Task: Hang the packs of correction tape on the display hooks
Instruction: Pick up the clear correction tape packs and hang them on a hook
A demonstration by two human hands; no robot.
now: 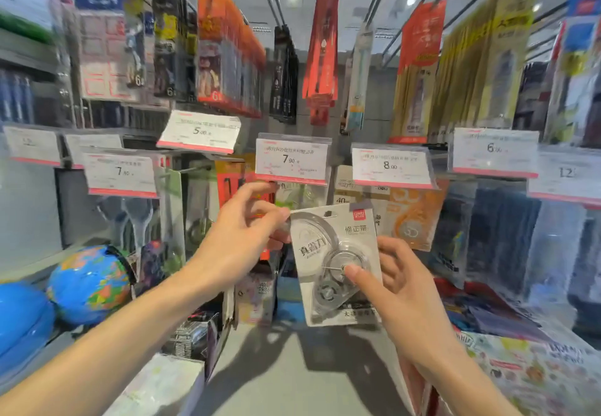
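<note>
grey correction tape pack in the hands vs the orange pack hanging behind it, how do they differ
The grey correction tape pack is gripped by both hands, left hand at its top corner and right hand at its lower side; the orange hanging pack is on the display, untouched. The grey pack shows a clear dispenser; the orange pack is printed orange. The grey pack is in front, tilted. Both are flat carded packs.
</note>
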